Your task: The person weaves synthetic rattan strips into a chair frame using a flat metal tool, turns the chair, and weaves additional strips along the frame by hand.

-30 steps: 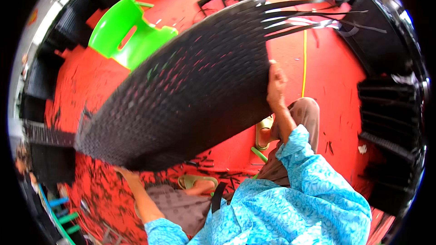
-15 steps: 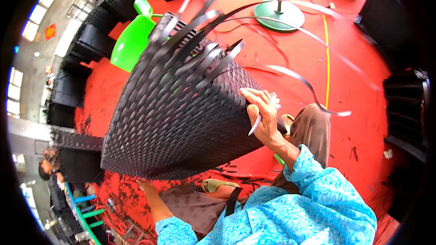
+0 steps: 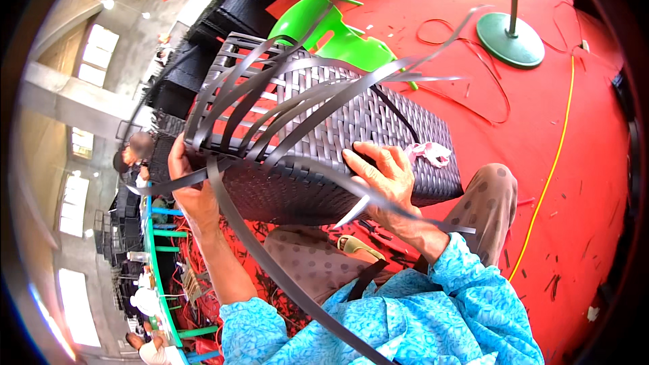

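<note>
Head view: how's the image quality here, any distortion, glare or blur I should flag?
Head view: strong fisheye bending, black corners; the windows at left are blown out; the red floor is evenly lit with soft shadows; the basket and both hands, left hand and right hand, are sharp; the far background at left is small and soft.

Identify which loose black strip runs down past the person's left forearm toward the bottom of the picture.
The long strip leaving the woven basket beside the left hand; the other loose strips fan upward or rightward off the basket's open end.
</note>
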Demonstrator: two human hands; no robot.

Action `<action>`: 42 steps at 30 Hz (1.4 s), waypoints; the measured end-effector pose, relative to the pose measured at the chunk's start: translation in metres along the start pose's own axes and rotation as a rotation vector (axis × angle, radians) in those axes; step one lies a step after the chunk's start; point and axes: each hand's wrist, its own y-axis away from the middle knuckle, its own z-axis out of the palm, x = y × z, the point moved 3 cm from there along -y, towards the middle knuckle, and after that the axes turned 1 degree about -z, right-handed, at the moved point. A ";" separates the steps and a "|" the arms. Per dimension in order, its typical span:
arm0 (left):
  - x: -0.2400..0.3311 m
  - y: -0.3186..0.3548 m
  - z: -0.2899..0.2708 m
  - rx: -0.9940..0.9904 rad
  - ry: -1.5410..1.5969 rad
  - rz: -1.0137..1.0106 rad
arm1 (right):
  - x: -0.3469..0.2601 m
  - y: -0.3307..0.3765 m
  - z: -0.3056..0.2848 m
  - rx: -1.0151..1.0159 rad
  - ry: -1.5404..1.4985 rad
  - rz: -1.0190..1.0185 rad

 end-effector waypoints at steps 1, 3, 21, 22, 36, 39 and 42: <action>0.003 -0.003 -0.008 -0.101 0.020 -0.035 | -0.002 0.001 0.003 -0.010 -0.008 -0.011; 0.006 -0.005 -0.026 -0.261 -0.048 -0.112 | -0.006 0.003 0.007 -0.012 -0.038 -0.032; 0.026 0.026 0.003 -0.486 0.051 -0.155 | 0.055 0.010 0.027 0.118 -0.038 0.015; 0.021 0.021 0.008 -0.487 0.022 -0.175 | 0.063 0.012 0.025 0.105 0.042 0.014; 0.017 0.032 0.043 -0.537 0.029 -0.082 | 0.061 0.214 0.063 0.108 -1.025 2.102; 0.043 0.047 0.056 -0.623 -0.060 -0.062 | 0.067 0.214 0.068 0.353 -1.170 2.170; 0.074 0.055 0.061 -0.646 -0.056 0.099 | 0.071 0.194 0.053 0.378 -1.360 2.060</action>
